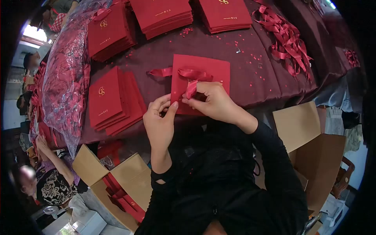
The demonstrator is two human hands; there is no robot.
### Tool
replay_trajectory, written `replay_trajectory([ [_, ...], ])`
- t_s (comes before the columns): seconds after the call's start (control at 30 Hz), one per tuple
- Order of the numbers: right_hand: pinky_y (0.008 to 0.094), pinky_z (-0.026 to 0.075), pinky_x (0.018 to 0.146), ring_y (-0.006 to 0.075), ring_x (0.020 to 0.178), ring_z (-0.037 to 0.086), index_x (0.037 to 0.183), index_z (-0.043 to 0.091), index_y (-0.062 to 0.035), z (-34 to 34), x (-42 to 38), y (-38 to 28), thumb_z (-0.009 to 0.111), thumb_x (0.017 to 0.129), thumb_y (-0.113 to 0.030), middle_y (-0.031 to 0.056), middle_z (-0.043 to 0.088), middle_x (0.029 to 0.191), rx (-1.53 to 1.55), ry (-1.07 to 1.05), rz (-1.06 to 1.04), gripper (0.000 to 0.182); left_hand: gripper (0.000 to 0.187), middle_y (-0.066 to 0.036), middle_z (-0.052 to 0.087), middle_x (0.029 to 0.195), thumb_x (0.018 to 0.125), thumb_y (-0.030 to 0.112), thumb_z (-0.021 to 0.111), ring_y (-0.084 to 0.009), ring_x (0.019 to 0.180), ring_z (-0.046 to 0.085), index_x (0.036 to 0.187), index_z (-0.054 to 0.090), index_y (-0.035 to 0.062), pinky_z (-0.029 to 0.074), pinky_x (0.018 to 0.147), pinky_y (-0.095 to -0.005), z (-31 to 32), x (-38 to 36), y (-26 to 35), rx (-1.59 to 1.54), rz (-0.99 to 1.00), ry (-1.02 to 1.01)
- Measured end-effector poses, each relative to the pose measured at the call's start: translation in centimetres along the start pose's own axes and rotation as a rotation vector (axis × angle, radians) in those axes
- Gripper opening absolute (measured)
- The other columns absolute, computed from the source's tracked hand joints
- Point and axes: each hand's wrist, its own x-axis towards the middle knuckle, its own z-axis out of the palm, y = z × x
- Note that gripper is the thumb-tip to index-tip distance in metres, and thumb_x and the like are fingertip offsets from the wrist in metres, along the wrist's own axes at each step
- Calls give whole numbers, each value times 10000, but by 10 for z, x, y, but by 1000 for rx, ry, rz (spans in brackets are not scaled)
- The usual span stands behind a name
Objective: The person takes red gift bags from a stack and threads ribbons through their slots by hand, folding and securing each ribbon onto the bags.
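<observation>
A flat red gift bag [201, 62] lies in front of me at the edge of the cloth-covered table. My left hand [159, 123] grips its lower left corner, thumb on the front face and fingers curled at the side. A glossy red ribbon [192, 73] runs across the bag, and one loose end sticks out past the left edge. Between thumb and fingertips, my right hand [215, 102] pinches a folded part of that ribbon over the middle of the bag. The right hand covers most of the gold print beneath it.
Stacks of red bags [103, 96] with gold lettering stand left and along the back. A ribbon heap [288, 41] lies at right. Red confetti dots the dark red cloth [219, 45]. Open cardboard boxes [317, 164] flank me. Clear plastic wrapping [64, 78] and another person [55, 184] are left.
</observation>
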Motion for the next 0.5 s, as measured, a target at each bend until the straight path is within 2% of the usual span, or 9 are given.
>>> replay_trajectory([
  [0.1, 275, 493, 632, 129, 713, 639, 933, 648, 14, 4, 3, 1, 725, 818, -36, 109, 670, 804, -81, 43, -95, 147, 266, -75, 615, 927, 828, 12, 717, -114, 838, 620, 1089, 671, -19, 486, 778, -236, -1, -1, -2, 21, 22, -14],
  [0.33, 305, 482, 625, 207, 698, 627, 870, 637, 13, 12, 5, 1, 696, 780, 2, 127, 636, 756, -154, 58, -86, 108, 264, -77, 612, 916, 817, -6, 711, -121, 822, 625, 1078, 675, -15, 494, 769, -242, -1, -1, -4, 51, 51, -8],
  [0.5, 331, 476, 608, 266, 684, 619, 845, 628, 13, 10, 7, -4, 693, 743, -9, 153, 615, 744, -201, -6, -86, 123, 268, -79, 598, 911, 809, -17, 709, -127, 822, 626, 1075, 674, -15, 495, 776, -245, -1, -2, -6, 78, 67, -11],
])
